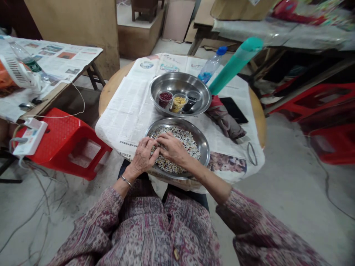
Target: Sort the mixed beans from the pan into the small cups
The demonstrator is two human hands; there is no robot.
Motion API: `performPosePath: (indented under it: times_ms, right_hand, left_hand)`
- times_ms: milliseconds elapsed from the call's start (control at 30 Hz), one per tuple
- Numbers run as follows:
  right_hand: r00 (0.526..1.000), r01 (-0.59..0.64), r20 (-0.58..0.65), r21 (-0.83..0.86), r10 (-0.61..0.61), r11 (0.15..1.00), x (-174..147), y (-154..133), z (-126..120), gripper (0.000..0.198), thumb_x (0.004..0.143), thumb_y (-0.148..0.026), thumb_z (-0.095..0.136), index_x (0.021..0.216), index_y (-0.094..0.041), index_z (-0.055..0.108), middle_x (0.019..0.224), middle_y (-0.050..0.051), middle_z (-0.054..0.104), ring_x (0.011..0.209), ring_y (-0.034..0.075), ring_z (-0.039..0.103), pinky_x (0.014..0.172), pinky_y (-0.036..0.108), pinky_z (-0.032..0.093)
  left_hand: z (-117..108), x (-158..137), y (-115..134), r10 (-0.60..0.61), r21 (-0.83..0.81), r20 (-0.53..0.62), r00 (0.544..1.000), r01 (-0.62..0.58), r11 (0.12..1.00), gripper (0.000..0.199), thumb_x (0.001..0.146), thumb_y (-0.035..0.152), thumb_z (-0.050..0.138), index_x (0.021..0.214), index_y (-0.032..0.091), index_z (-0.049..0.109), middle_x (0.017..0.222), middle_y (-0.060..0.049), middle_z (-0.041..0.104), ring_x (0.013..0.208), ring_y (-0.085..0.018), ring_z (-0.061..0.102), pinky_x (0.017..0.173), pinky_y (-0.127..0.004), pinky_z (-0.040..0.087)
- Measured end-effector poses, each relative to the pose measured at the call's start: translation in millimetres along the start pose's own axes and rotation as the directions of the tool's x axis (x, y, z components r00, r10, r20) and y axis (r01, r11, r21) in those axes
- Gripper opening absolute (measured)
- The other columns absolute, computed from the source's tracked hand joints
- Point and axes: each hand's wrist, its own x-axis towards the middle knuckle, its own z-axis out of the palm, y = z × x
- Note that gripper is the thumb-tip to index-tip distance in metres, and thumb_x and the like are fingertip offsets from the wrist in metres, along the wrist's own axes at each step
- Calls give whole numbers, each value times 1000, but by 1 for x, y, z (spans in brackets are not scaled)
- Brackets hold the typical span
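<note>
A round steel plate sits at the near side of the table, spread with a mix of white, dark, yellow and red grains and beans. Over its left part, my left hand has its fingers curled down at the mix, a bracelet on the wrist. Close beside it, my right hand reaches in from the right with bent fingertips pressed together at the grains. What either hand pinches is too small to make out. Behind stands a steel basin holding a cup of red beans, a cup of yellow kernels and a cup of black beans.
Newspaper covers the round table. Toward the right are a bottle with a blue cap, a tall green cylinder, a dark cloth, a black phone-like slab and a ring band. A red stool bears a power strip.
</note>
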Motion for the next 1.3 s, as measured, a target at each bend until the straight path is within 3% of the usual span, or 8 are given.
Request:
performPosePath:
  times_ms: [133, 367, 633, 733, 833, 1000, 1133, 1300]
  right_hand:
    - [1000, 7, -20, -128, -9, 992, 13, 15, -1, 22, 89, -29, 64, 108, -20, 69, 121, 13, 62, 114, 29, 52, 102, 49, 45]
    - [975, 59, 215, -17, -54, 998, -32, 14, -26, 18, 93, -16, 54, 102, -21, 67, 95, 6, 65, 92, 20, 60, 83, 35, 50]
    - [928, 306, 263, -133, -264, 943, -44, -9, -24, 23, 91, -17, 55, 109, -24, 68, 121, 9, 63, 109, 24, 53, 95, 44, 51]
    - [960, 249, 186, -240, -207, 938, -32, 9, -18, 25, 92, -15, 50, 109, -21, 68, 114, 10, 65, 105, 25, 53, 95, 43, 51]
    - [997, 74, 38, -355, -65, 932, -27, 34, -23, 25, 93, -15, 48, 104, -19, 70, 112, 12, 66, 106, 26, 53, 95, 42, 50]
    - [958, -273, -196, -399, 210, 875, -33, 56, -32, 27, 91, -17, 49, 106, -17, 70, 110, 14, 66, 107, 30, 55, 96, 45, 50]
    - [958, -284, -137, -295, 254, 912, -42, 43, -27, 27, 94, -31, 53, 114, -19, 67, 110, 13, 65, 107, 29, 58, 95, 47, 51]
    - [989, -82, 122, -36, 86, 996, -58, 3, -22, 23, 93, -30, 59, 114, -23, 64, 114, 10, 61, 101, 23, 62, 92, 42, 55]
  left_hand:
    - [0, 1, 0, 5, -11, 1, 1000, -5, 1000, 7, 100, 24, 47, 101, 19, 53, 102, -8, 60, 108, -23, 55, 101, -43, 47]
    - [0, 0, -1, 13, -6, 5, 1000, -13, 1000, 8, 100, 23, 48, 99, 19, 54, 100, -7, 60, 107, -23, 55, 101, -42, 48]
    - [-1, 1, 1, 5, -1, 14, 1000, -5, 1000, 9, 100, 22, 47, 97, 19, 56, 101, -8, 60, 106, -23, 56, 99, -42, 48]
    - [0, 1, 0, 7, 9, 13, 1000, -7, 1000, 10, 100, 23, 47, 96, 19, 56, 100, -7, 61, 106, -23, 57, 99, -43, 48]
    - [1, 1, -1, 28, 4, -4, 1000, -28, 1000, 9, 100, 23, 48, 96, 19, 55, 98, -7, 61, 104, -23, 57, 98, -44, 49]
    - [0, 2, -1, 47, -2, -12, 999, -47, 999, 10, 101, 23, 48, 96, 19, 56, 96, -6, 62, 103, -22, 58, 98, -43, 49]
    - [-1, 2, 0, 35, 13, 3, 999, -35, 999, 11, 101, 24, 48, 97, 20, 57, 97, -6, 62, 104, -22, 58, 98, -43, 48]
    - [-1, 1, 0, 35, 35, 20, 999, -35, 999, 13, 101, 23, 47, 96, 19, 58, 99, -7, 62, 103, -22, 58, 100, -41, 47]
